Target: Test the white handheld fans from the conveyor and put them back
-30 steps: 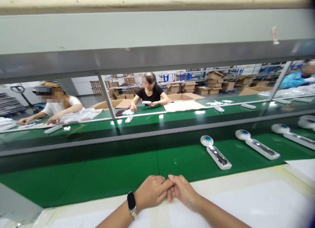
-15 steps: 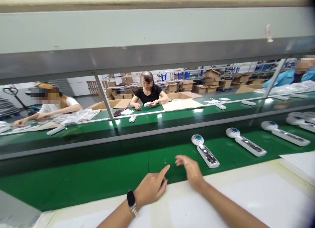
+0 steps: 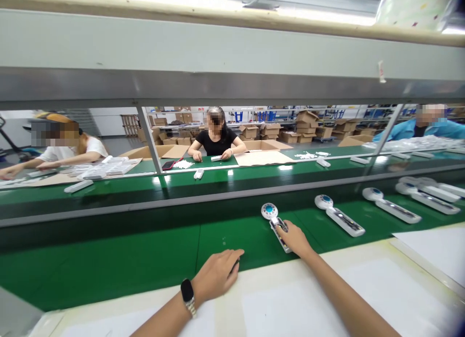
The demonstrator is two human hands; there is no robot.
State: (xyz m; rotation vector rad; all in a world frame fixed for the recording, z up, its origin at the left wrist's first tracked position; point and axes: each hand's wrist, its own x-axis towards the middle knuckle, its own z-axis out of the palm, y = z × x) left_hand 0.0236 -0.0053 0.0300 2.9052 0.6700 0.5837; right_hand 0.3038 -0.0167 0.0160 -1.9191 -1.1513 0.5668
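One white device [image 3: 275,221] lies open side up on the green belt [image 3: 145,259], probably for access; right hand [image 3: 292,238] touches its body, clamped or not I cannot tell; left hand [image 3: 217,275] curls nearby, grip unclear

White device [image 3: 275,221] partly behind right fingers [image 3: 289,227]

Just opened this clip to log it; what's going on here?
At a green work surface, the right hand is on a white device with a round head and exposed circuitry; whether it grips or just touches is unclear. The left hand, a watch on its wrist, is at the near edge, something dark and unidentifiable by its fingers. Similar devices lie in a row to the right. Across the line, other people sit among white parts.
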